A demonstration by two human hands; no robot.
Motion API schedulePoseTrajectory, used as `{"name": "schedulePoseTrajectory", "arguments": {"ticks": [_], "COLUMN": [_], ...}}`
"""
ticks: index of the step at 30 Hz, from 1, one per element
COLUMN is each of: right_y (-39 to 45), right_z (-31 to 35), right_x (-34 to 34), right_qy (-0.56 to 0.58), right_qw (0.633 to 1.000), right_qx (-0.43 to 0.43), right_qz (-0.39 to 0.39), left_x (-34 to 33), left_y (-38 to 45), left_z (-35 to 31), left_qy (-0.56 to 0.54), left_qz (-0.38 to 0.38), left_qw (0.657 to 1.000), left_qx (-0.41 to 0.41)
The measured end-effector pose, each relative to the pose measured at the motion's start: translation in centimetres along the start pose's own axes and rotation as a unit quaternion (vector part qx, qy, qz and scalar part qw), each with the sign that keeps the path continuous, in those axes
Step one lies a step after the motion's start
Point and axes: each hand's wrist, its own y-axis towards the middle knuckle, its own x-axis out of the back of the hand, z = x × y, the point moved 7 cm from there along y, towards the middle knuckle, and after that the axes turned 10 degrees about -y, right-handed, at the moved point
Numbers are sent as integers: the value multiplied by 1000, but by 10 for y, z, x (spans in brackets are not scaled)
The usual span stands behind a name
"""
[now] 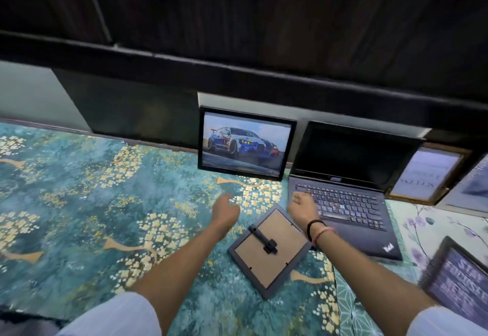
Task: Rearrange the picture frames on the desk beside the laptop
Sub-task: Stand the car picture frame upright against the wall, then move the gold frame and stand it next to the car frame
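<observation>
A black-framed car picture point(244, 144) stands upright against the back wall, just left of the open black laptop point(346, 190). A grey frame point(269, 250) lies face down in front, its cardboard back and black stand showing. My left hand point(224, 210) hovers left of that frame, fingers loosely curled, holding nothing. My right hand point(303, 207) is above the frame's far corner by the laptop's left edge, also holding nothing; blur hides its fingers. A gold-framed text print point(425, 174) leans right of the laptop. A dark frame with white lettering point(459, 285) sits at the lower right.
The desk has a teal floral cover point(92, 203) with wide room on the left. A dark shelf edge point(237, 71) overhangs the back. Another frame point(472, 187) shows at the far right edge, beside a pale floral cloth point(422, 230).
</observation>
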Motion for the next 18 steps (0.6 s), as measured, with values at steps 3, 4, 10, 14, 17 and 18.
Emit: {"name": "schedulePoseTrajectory", "arguments": {"ticks": [3,4,10,14,17,18], "right_y": [-40,-47,-54,-59,-44,-32], "right_z": [-32,-44,-119,-159,-214,-235], "right_x": [26,34,118,184,232,242], "right_qy": [-9,-9,-24,25,28,30], "right_qw": [999,999,997,995,992,991], "right_qx": [-24,-25,-65,-81,-97,-105], "right_qz": [27,36,-34,-60,-80,-83], "left_x": [-29,-40,-125,-205,-272,-289], "left_y": [-34,-44,-77,-92,-113,-120], "left_z": [-3,-7,-55,-74,-93,-100], "left_qy": [33,36,68,93,122,132], "left_qz": [42,58,125,152,162,167], "left_qw": [999,998,988,978,971,968], "left_qx": [-4,0,-58,-107,-128,-131]}}
